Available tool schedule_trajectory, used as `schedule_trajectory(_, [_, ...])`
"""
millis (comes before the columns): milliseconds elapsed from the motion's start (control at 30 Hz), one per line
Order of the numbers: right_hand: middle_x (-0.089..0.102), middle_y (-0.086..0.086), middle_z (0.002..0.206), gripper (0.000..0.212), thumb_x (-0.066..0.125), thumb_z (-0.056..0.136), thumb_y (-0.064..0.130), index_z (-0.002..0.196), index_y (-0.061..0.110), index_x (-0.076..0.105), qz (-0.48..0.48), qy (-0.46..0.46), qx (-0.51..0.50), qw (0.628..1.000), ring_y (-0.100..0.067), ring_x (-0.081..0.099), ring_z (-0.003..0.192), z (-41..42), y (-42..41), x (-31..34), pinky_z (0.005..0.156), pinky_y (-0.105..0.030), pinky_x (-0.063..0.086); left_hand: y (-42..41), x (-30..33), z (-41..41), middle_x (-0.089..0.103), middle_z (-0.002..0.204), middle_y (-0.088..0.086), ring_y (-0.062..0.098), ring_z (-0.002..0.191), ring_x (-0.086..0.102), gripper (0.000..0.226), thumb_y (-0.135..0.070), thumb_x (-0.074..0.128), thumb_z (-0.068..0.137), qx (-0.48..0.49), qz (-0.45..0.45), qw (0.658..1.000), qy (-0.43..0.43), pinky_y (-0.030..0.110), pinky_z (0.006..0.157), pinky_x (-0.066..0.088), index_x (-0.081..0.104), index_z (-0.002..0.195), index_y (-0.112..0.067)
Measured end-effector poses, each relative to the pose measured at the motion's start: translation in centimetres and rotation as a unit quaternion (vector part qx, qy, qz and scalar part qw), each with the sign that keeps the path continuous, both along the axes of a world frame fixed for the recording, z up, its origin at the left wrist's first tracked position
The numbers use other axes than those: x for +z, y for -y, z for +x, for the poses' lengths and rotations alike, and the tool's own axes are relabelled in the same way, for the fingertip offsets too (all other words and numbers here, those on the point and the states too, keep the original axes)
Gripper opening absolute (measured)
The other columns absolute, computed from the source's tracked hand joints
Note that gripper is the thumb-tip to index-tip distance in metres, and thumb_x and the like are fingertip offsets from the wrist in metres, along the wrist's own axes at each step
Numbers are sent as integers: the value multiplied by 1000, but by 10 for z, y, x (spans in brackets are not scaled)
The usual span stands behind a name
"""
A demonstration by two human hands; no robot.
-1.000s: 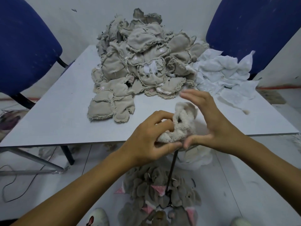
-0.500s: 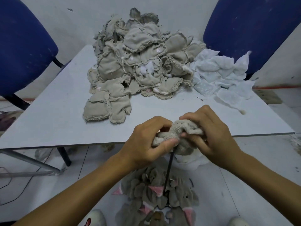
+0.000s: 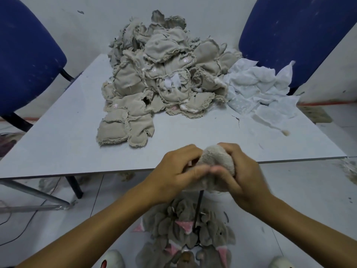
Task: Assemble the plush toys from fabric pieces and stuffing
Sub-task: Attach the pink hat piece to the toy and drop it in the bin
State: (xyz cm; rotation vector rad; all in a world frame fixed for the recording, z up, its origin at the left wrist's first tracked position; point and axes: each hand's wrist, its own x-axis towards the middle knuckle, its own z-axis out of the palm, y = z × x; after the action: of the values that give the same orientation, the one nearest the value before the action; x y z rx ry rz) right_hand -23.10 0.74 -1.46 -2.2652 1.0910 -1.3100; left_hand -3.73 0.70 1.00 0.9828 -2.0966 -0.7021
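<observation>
Fuzzy beige plush piece (image 3: 214, 159), seemingly rounded, between hands

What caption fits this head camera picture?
Both hands, left and right, grip a plush piece near the fabric pile.

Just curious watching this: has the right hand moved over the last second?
Yes. The right hand closed in toward the left, off the table edge, onto the plush piece.

We find no readable text, label, brand or number anywhere here. The only marks we see are small pink paw prints on the beige fabric pieces (image 3: 164, 78) at upper centre.
</observation>
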Motion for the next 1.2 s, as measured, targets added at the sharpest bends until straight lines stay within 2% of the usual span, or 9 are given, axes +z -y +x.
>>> schedule_trajectory(100, [50,14,97,37,31,104,51,116,20,50,-52,28,-13,998,-1,49,85,0,0,6,79,-5,37,2,11,-6,61,83,6,16,76,55,12,-10,68,89,38,-98,992,-68,28,69,46,71,96,0])
schedule_trajectory(233, [46,9,94,11,45,99,26,107,19,47,-96,-14,-15,995,-14,45,77,-1,2,-3,69,-14,34,1,9,-5,62,84,4,11,79,52,16,3,74,82,63,-180,981,-41,24,70,46,72,97,3])
schedule_trajectory(367, [52,-5,75,9,53,91,18,97,17,47,-130,-64,-27,989,-13,38,69,-3,4,-6,62,-17,26,-1,6,-5,58,79,4,10,73,50,14,-4,78,77,71,-40,995,-50,26,68,43,70,88,1])
schedule_trajectory(467, [44,5,76,11,55,91,21,97,17,47,-113,-66,-28,991,-5,33,69,-3,4,-8,64,-14,25,3,8,-2,57,80,3,11,73,51,14,-7,79,78,65,33,997,-33,27,70,42,69,87,-3])
schedule_trajectory(633, [37,19,87,11,53,92,23,101,24,48,-64,-34,-35,997,2,35,75,-6,4,-8,73,0,32,-4,16,-10,65,85,7,16,79,61,17,-8,78,79,53,2,988,-145,31,71,49,75,96,-6])
schedule_trajectory(767, [51,3,93,10,49,92,15,100,12,54,-75,-40,-26,996,-13,45,78,-2,4,-7,71,-14,37,3,22,-12,65,86,-1,14,80,62,17,-18,80,79,37,-44,988,-144,29,69,52,76,95,-16])
schedule_trajectory(967, [57,-10,94,35,49,98,33,97,0,62,-36,-69,-5,997,-28,52,84,-6,9,-2,73,-33,41,8,9,0,69,102,-7,6,96,64,41,-21,86,74,1,98,995,-26,35,84,53,71,112,-24])
schedule_trajectory(1067, [52,3,98,34,37,104,45,106,16,54,-36,-22,-6,999,-23,50,87,-8,11,5,76,-29,41,14,14,1,65,80,-9,5,74,60,22,-19,86,71,17,-12,999,-50,30,68,48,77,91,-14])
schedule_trajectory(1200, [54,6,108,19,44,98,17,113,15,56,-66,-2,-4,998,-21,53,94,-5,12,-1,82,-26,44,17,27,-5,64,86,-2,0,77,57,35,-17,82,76,-4,-106,993,-52,19,71,46,75,109,-12])
